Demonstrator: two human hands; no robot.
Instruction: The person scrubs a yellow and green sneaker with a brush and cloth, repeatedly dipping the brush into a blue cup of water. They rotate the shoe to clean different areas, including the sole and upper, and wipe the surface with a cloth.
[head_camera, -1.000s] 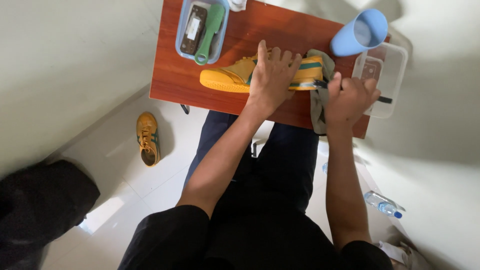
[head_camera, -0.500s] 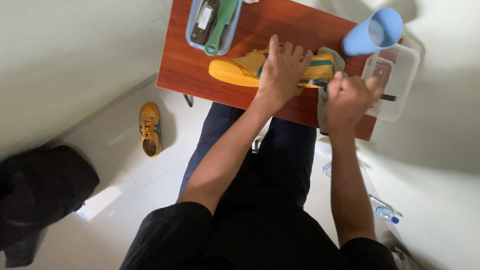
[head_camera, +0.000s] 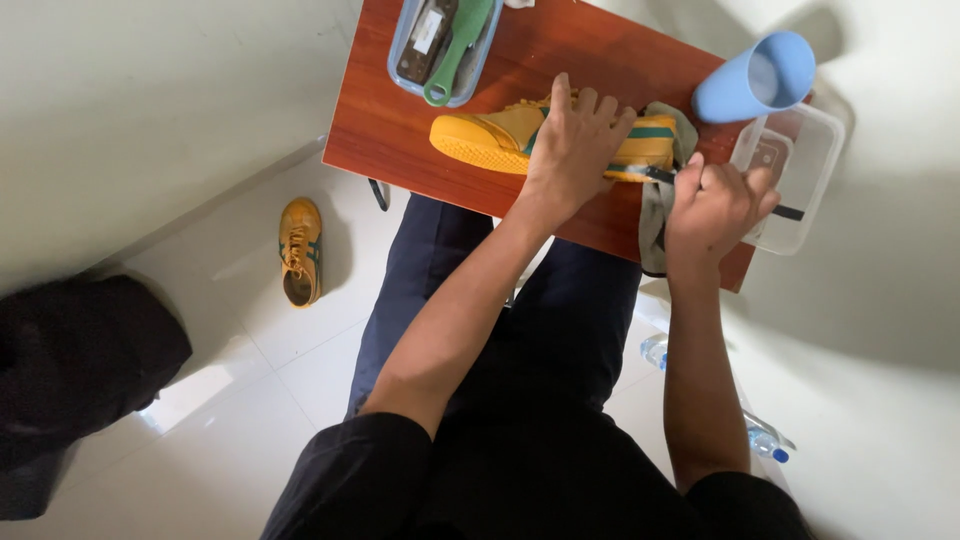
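Note:
A yellow sneaker with green stripes lies on its side on a reddish-brown wooden table. My left hand presses down on the shoe's middle and holds it. My right hand is closed around a thin dark-handled tool whose tip touches the shoe's heel sole. A grey-green cloth lies under the heel and hangs over the table's near edge.
A light blue cup lies tipped at the table's right. A clear plastic box sits beside it. A blue tray holds a green-handled brush. The matching sneaker and plastic bottles lie on the white floor.
The camera view has shifted slightly. My right hand with the tool has stayed at the heel, moving only a little; my left hand keeps its hold on the shoe.

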